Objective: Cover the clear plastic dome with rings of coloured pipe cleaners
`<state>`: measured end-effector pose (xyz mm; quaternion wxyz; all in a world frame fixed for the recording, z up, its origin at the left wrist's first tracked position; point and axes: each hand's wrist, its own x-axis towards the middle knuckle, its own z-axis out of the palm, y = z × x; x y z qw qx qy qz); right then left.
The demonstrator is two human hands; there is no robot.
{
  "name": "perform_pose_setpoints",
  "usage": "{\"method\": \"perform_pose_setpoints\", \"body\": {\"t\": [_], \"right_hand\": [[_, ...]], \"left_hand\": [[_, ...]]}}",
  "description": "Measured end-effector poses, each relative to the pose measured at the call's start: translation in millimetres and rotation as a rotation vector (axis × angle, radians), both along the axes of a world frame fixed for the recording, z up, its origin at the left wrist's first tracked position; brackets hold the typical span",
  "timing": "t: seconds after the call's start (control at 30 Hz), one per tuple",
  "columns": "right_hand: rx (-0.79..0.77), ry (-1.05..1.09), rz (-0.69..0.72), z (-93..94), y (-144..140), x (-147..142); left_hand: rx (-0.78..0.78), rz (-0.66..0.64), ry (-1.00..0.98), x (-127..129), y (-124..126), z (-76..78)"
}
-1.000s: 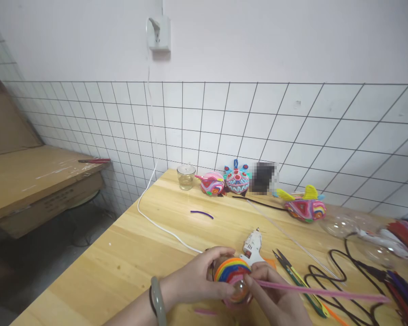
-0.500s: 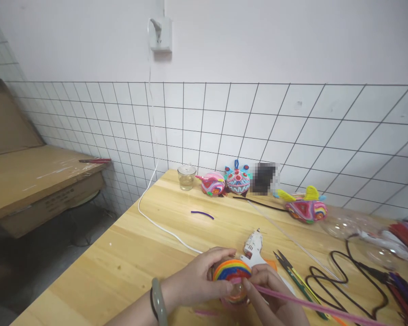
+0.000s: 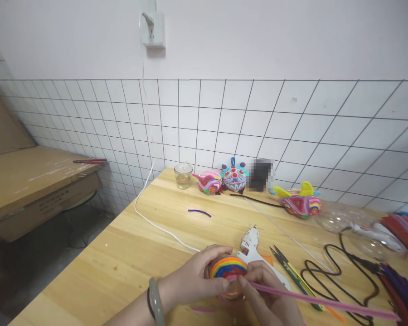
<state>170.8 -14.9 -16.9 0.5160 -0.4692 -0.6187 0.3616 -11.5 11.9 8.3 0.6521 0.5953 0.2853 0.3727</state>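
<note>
While a rainbow-striped ball is being held at the lower middle of the frame, the left hand is gripping its left side, thumb pressing on the front. The right hand is pinching a pink pipe cleaner at the ball's front, and the long end is trailing toward the lower right. Just behind the ball, a white glue gun is lying on the wooden table, nozzle pointing up the frame. Right of the hands, slim green and yellow tools are lying near a looping black cord. A purple strip is lying just below the centre. Along the table's far edge, a lidded glass cup, a pink figure, a light blue figure and a yellow-finned figure are standing in a row.
</note>
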Motion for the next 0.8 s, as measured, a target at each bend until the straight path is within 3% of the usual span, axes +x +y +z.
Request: {"method": "perform_pose_setpoints", "body": {"t": [0.43, 0.57, 0.8], "right_hand": [[0.018, -0.081, -0.032, 11.7, -4.8, -3.9], [0.02, -0.14, 0.033, 16.0, -5.6, -2.1], [0.056, -0.107, -0.05, 12.0, -7.9, -10.0]], "left_hand": [[-0.055, 0.063, 0.021, 4.4, -4.8, 5.0], [-0.057, 0.092, 0.032, 6.3, -6.2, 6.6], [-0.083, 0.13, 0.034, 8.3, -5.6, 11.1]]}}
